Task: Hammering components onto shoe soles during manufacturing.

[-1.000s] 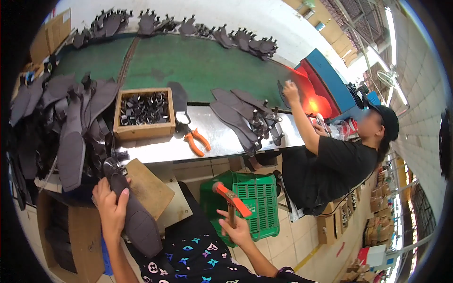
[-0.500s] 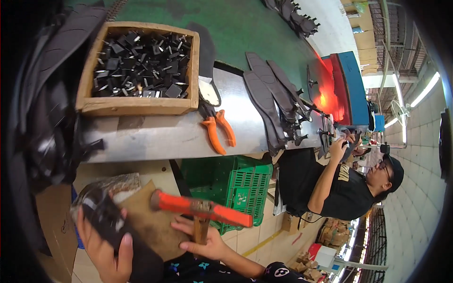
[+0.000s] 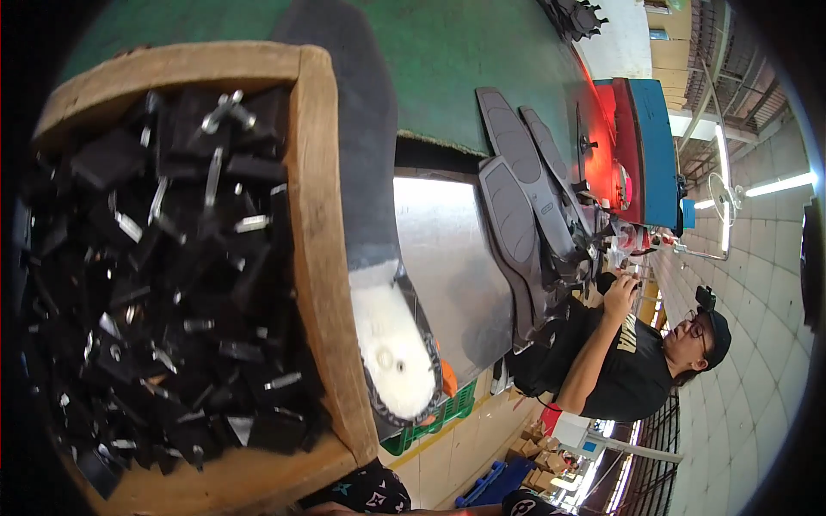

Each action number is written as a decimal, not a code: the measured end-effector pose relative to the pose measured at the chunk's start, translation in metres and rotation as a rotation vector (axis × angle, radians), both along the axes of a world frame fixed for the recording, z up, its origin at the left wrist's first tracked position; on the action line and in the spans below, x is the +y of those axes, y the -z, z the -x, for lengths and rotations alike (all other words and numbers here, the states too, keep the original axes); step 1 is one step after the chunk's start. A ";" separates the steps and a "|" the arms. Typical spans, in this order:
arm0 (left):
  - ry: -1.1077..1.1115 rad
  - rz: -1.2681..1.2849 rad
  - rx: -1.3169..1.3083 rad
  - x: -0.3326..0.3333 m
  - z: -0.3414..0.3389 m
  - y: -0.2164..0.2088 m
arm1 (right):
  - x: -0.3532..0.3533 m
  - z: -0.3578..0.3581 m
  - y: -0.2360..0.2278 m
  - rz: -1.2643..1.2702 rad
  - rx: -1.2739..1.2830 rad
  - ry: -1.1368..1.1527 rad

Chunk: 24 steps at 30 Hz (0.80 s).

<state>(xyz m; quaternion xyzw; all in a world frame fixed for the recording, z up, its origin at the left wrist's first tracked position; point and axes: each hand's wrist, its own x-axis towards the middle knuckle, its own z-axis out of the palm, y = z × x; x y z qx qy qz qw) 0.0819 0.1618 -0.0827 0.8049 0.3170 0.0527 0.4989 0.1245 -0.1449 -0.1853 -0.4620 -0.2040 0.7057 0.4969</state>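
Neither of my hands shows; only a dark patterned sleeve (image 3: 374, 488) reaches in at the lower edge. Large and close on the left stands a wooden box (image 3: 323, 215), filled with small black heel tips (image 3: 185, 258) that have metal pins. Just right of the box lies a dark sole (image 3: 353, 146), with a cream-coloured pad (image 3: 391, 348) inside a dark rim at its near end. Beside the pad, an orange handle (image 3: 448, 378) of the pliers peeks out, the rest being hidden.
Several dark grey soles with heels (image 3: 516, 215) lie stacked on the metal-edged bench (image 3: 439, 249). Beyond them a blue and red machine (image 3: 641, 155) glows red. A co-worker in black (image 3: 628, 361) stands at the right. A green crate (image 3: 443, 421) is below the bench edge.
The view has moved in close over the wooden box, which now fills the left side. Both my hands, the dark piece in the left and the hammer in the right have left the picture.
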 end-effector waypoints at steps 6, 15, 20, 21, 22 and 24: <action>-0.209 0.347 -0.067 -0.005 -0.065 -0.022 | -0.009 0.004 0.002 0.176 0.034 0.043; -0.579 0.535 -0.196 -0.136 0.157 0.012 | 0.023 0.048 -0.030 0.067 -0.084 0.080; -0.318 -0.600 0.279 -0.148 0.134 0.034 | 0.017 0.037 -0.034 -0.357 -0.654 0.344; -0.437 -0.666 0.152 -0.148 0.128 0.036 | 0.021 0.048 -0.040 -0.395 -0.417 0.584; -0.466 -0.644 0.070 -0.150 0.130 0.029 | 0.011 0.046 -0.038 -0.384 -0.528 0.557; -0.515 -0.757 -0.137 -0.150 0.123 0.005 | -0.009 0.029 -0.048 -0.363 -0.769 0.583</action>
